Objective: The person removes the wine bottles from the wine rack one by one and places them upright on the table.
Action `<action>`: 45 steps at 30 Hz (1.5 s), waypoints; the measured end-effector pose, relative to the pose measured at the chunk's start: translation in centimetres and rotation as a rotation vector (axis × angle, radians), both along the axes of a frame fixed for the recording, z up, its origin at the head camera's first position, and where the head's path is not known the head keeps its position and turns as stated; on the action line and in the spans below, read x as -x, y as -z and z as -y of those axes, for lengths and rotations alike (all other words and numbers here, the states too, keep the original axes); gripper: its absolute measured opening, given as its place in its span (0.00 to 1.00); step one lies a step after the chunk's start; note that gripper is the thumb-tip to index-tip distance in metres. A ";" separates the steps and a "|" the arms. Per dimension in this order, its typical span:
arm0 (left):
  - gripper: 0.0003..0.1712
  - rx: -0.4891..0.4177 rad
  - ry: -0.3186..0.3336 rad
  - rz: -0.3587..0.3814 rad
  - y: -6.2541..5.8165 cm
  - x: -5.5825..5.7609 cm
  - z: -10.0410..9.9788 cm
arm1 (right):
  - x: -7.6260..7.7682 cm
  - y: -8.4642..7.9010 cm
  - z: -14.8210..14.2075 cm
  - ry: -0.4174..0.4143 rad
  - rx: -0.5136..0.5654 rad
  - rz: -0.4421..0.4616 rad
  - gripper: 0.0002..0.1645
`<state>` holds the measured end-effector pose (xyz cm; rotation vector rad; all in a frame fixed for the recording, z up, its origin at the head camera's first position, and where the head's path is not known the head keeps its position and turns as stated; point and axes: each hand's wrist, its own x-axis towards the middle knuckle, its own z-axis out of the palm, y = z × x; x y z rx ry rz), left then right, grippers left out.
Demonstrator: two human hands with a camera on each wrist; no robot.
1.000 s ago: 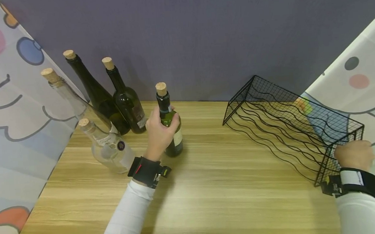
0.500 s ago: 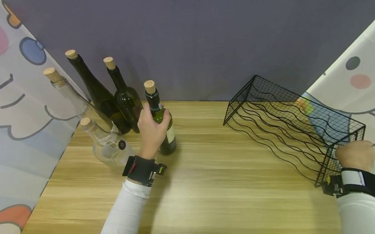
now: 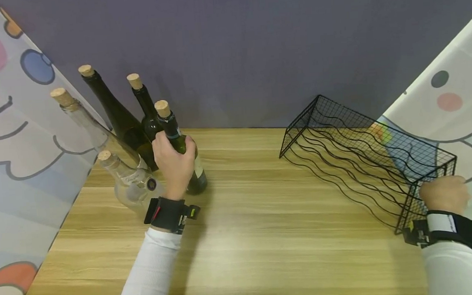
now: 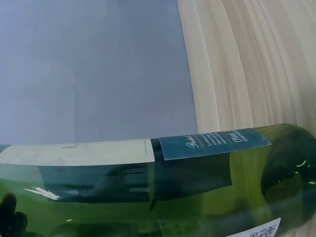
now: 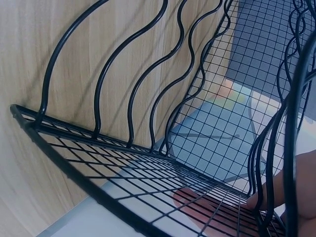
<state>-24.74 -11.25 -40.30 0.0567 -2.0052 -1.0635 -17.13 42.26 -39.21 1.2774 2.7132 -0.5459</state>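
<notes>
My left hand [image 3: 173, 163] grips a corked green wine bottle [image 3: 198, 170] round its neck and shoulder. The bottle leans a little, its cork to the left, and overlaps a dark corked bottle [image 3: 146, 103] behind it in the head view. Its side, with a cream label and a blue one, fills the lower part of the left wrist view. Over on the right, my right hand [image 3: 446, 194] holds the end of a black wire wine rack [image 3: 387, 126]. In the right wrist view, fingers [image 5: 276, 192] show behind the wavy wires at that end.
Left of the held bottle stand a tall dark corked bottle [image 3: 114, 105], a tall clear one [image 3: 99, 134] and a squat clear one [image 3: 130, 189]. A grey partition [image 3: 229, 56] rises behind the wooden table [image 3: 267, 246]; printed cloths hang at both sides.
My left hand has carried the green wine bottle leftward, closer to the other bottles, and it now hides part of the dark one. My right hand and the wine rack stay in place.
</notes>
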 end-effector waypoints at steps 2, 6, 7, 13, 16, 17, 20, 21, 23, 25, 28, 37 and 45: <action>0.20 -0.002 -0.003 0.015 -0.1 0.0 0.4 | 0.1 -0.1 0.0 0.017 0.014 -0.010 0.40; 0.21 -0.012 -0.015 0.058 -0.4 0.0 1.0 | 0.1 -0.1 0.0 0.033 0.020 -0.012 0.41; 0.21 -0.018 -0.018 0.064 -0.4 0.0 1.1 | 0.1 -0.1 0.0 0.032 0.018 -0.011 0.41; 0.22 -0.031 -0.047 0.063 -0.7 0.1 1.4 | 0.0 0.0 0.1 0.017 -0.006 0.004 0.40; 0.22 -0.030 -0.069 0.067 -0.8 0.2 1.7 | 0.0 0.0 0.1 0.015 -0.007 0.006 0.40; 0.22 -0.028 -0.080 0.071 -0.8 0.2 1.8 | 0.1 0.0 0.1 0.015 -0.005 0.003 0.40; 0.23 -0.026 -0.109 0.082 -0.8 0.2 2.1 | 0.1 0.0 -0.1 -0.007 -0.017 0.011 0.40; 0.23 -0.027 -0.114 0.085 -0.8 0.2 2.3 | 0.1 0.0 -0.1 -0.014 -0.020 0.012 0.40; 0.24 -0.034 -0.123 0.089 -0.8 0.3 2.5 | 0.1 0.0 -0.2 -0.036 -0.039 0.021 0.40; 0.24 -0.041 -0.124 0.091 -0.8 0.4 2.6 | 0.2 0.0 -0.2 -0.048 -0.048 0.027 0.39; 0.24 -0.037 -0.122 0.105 -0.9 0.4 2.6 | 0.1 0.0 -0.2 -0.035 -0.036 0.024 0.39; 0.25 -0.048 -0.136 0.137 -0.9 0.4 3.0 | 0.1 0.2 -0.1 -0.013 -0.024 0.008 0.39; 0.26 -0.059 -0.189 0.170 -1.2 0.6 3.5 | 0.1 0.0 0.1 0.015 0.000 0.007 0.40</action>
